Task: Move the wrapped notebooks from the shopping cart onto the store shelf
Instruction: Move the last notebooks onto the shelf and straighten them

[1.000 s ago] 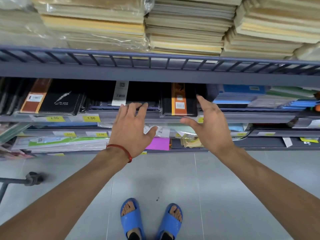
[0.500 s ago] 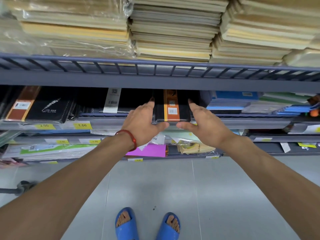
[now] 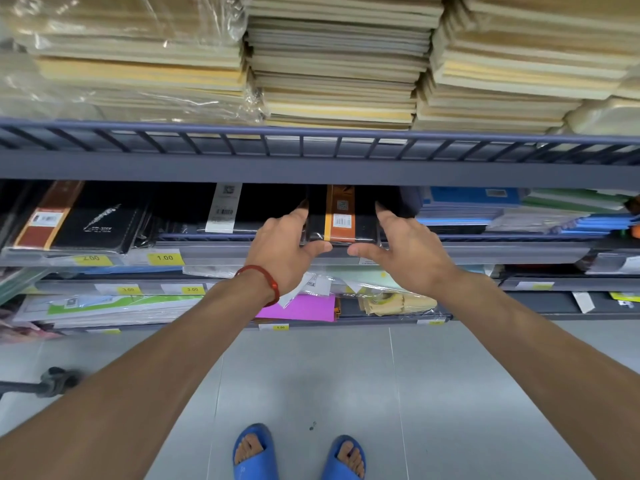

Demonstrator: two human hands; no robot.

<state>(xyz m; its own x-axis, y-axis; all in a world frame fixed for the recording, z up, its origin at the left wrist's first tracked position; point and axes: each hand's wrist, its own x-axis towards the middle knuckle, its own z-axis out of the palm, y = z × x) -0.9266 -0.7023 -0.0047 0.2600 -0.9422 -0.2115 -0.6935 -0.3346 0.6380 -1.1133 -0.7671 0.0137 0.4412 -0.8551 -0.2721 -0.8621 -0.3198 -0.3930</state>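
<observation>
A plastic-wrapped stack of black notebooks (image 3: 341,216) with an orange band and barcode label sits at the front of the middle store shelf (image 3: 485,249). My left hand (image 3: 280,251), with a red cord on its wrist, lies against the stack's left side, fingers straight and thumb along its front edge. My right hand (image 3: 405,251) mirrors it on the right side, its thumb also at the front edge. The back of the stack is hidden in the dark under the upper shelf (image 3: 311,168).
More black notebooks (image 3: 97,226) lie to the left, blue and green ones (image 3: 519,209) to the right. Cream paper stacks (image 3: 339,64) fill the shelf above. Lower shelves hold stationery packs (image 3: 298,308). A grey metal bar (image 3: 52,381) juts in at floor level on the left.
My hands were apart, the left one away from the stack; they closed in on both sides of it. The stack now sits slightly deeper in the shelf.
</observation>
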